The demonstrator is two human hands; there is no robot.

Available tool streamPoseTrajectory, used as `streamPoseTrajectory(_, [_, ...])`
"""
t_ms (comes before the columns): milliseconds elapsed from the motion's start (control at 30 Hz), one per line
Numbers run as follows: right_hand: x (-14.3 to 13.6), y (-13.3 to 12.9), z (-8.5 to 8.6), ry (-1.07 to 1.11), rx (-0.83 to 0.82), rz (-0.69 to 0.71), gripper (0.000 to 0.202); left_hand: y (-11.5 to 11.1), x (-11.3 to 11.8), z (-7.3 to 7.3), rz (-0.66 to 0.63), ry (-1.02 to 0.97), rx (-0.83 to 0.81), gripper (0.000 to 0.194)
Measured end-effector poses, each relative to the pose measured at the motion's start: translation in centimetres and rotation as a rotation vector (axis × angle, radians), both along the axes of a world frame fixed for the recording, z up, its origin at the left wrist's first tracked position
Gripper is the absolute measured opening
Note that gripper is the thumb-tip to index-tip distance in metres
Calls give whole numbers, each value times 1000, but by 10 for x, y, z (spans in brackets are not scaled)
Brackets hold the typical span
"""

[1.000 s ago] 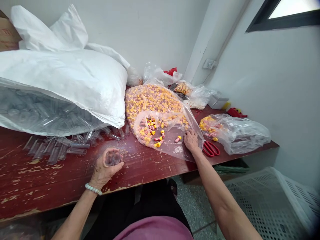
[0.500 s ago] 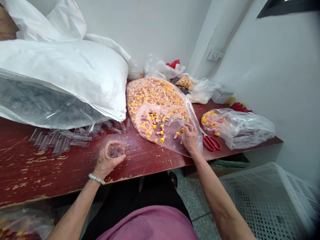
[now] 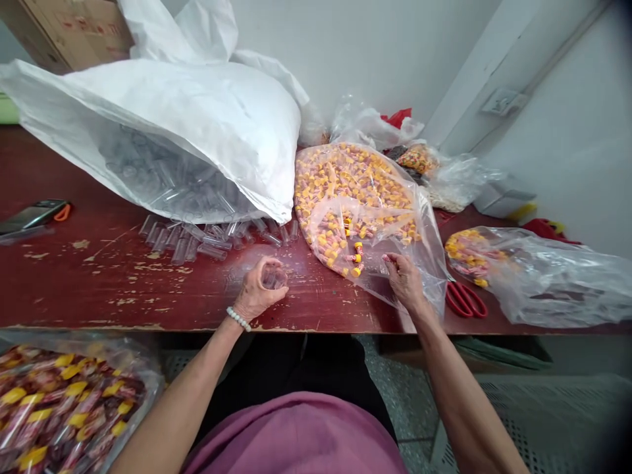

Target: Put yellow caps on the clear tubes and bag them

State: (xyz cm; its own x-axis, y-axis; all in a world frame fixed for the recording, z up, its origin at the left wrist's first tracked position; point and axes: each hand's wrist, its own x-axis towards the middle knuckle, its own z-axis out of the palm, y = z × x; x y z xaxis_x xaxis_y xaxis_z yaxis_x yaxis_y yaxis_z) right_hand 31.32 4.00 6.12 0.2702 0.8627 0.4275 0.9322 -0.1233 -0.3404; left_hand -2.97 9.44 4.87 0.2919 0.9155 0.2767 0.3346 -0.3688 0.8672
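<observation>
My left hand (image 3: 257,291) is curled round a few clear tubes (image 3: 273,275) above the red table, their round open ends facing up. Over the front part of a large clear bag (image 3: 355,178), my right hand (image 3: 405,280) pinches a small pink-and-red piece (image 3: 386,257) between thumb and fingers. Many small bottles with yellow caps fill that bag, and a few loose ones (image 3: 357,258) lie on its plastic just left of my right hand. Several clear tubes (image 3: 180,247) lie in a pile behind and left of my left hand.
A big white sack (image 3: 232,118) of tubes stands at the back left. Red-handled scissors (image 3: 467,299) and a smaller bag (image 3: 553,280) lie on the right. A phone-like device (image 3: 34,214) is far left; a bag of filled tubes (image 3: 69,401) sits below the table's edge.
The view has swung left, so things appear further right. My right hand has picked up a small piece, and fewer loose bottles lie beside it. My left hand keeps its hold on the tubes.
</observation>
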Motion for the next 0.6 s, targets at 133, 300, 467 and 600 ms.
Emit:
streamPoseTrajectory(133, [-81,-12,39,79,192,270,26,-1,0,0,-21,-18,3,39])
streamPoseTrajectory(300, [-165,0,46,-35,11,609,31,-1,0,2,-22,1,62,38])
streamPoseTrajectory(467, [-177,18,38,-180,-93,742,37,0,1,1,-10,-11,105,38])
streamPoseTrajectory(600, [-175,18,44,-49,8,781,38,0,1,-1,-15,-22,129,37])
